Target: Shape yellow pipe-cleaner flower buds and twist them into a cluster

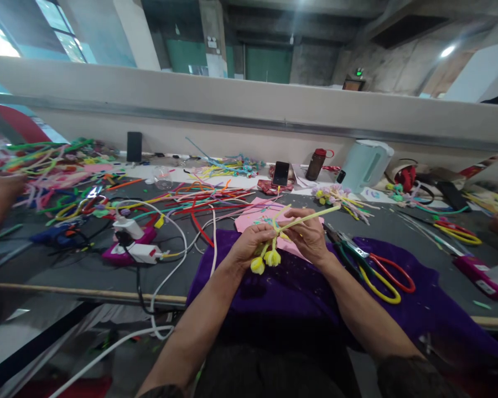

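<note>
Both hands meet over the purple cloth (pixel 299 282) at the near edge of the table (pixel 87 265). The left hand (pixel 249 246) has its grip clamped on yellow pipe-cleaner flowers (pixel 268 255); the right hand (pixel 309 235) pinches their pale green stem (pixel 311 216), with scissors (pixel 373 265) just right.

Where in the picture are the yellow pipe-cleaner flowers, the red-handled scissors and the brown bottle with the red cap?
yellow pipe-cleaner flowers (pixel 265 260): head view, on the yellow buds below the hands.
red-handled scissors (pixel 392 273): head view, on the red handle loop.
brown bottle (pixel 316 165): head view, on the bottle's body.
</note>
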Motion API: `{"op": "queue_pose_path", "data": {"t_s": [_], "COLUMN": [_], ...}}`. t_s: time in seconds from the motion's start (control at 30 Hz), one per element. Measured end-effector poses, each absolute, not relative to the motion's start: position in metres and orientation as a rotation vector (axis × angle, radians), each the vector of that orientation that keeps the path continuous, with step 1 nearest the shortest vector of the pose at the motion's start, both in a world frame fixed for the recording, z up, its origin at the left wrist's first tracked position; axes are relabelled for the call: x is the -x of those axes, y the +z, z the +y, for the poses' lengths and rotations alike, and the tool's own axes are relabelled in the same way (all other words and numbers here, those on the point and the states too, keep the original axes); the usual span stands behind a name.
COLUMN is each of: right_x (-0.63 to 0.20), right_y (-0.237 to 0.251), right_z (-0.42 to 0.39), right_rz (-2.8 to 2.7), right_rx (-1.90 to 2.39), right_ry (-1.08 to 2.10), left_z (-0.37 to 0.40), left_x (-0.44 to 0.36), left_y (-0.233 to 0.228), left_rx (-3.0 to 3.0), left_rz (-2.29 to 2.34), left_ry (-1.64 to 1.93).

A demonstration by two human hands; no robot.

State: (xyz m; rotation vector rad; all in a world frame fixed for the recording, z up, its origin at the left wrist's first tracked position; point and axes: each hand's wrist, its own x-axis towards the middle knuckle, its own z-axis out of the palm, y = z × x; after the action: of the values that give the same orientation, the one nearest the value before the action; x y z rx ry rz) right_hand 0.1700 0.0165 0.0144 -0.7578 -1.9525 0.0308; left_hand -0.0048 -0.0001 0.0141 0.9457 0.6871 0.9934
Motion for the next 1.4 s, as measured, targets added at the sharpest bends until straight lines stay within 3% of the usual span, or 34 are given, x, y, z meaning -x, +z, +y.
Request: {"op": "queue_pose_path", "data": {"t_s": [0.17,0.47,0.6,0.7,0.87,0.97,1.2,1.4], "right_x": [-0.167,-0.161,-0.163,-0.161,-0.165,-0.167,-0.151,-0.151], "right_y": [0.016,0.014,0.012,0.012,0.019,0.019,0.006,0.009], "right_z": [0.014,0.013,0.019,0.018,0.008,0.005,0.012,0.012], "right_rz": [-1.991,-1.715,-1.702,-1.696,-1.605,-1.623,-1.538,-1.367], "right_rx": [0.759,1.006,0.999,0.980,0.913,0.857,0.830,0.657], "right_ry": [0.207,0.890,1.088,0.852,0.054,-0.051,1.070,1.369], "left_z": [0.000,-0.005,-0.002,0.002,0.005,0.007,0.004,-0.001], "left_x": [0.002,-0.005,-0.006,-0.003,0.004,0.006,0.006,0.006], "left_y": [0.013,0.011,0.009,0.010,0.011,0.011,0.013,0.015], "left_rx": [-1.055,-1.774,-1.682,-1.381,-1.066,-0.975,-0.938,-0.969], "left_rz": [0.751,1.118,1.113,0.994,0.810,0.742,0.663,0.638], "left_ry": [1.048,1.296,1.270,1.183,1.153,1.199,1.141,1.033]}}
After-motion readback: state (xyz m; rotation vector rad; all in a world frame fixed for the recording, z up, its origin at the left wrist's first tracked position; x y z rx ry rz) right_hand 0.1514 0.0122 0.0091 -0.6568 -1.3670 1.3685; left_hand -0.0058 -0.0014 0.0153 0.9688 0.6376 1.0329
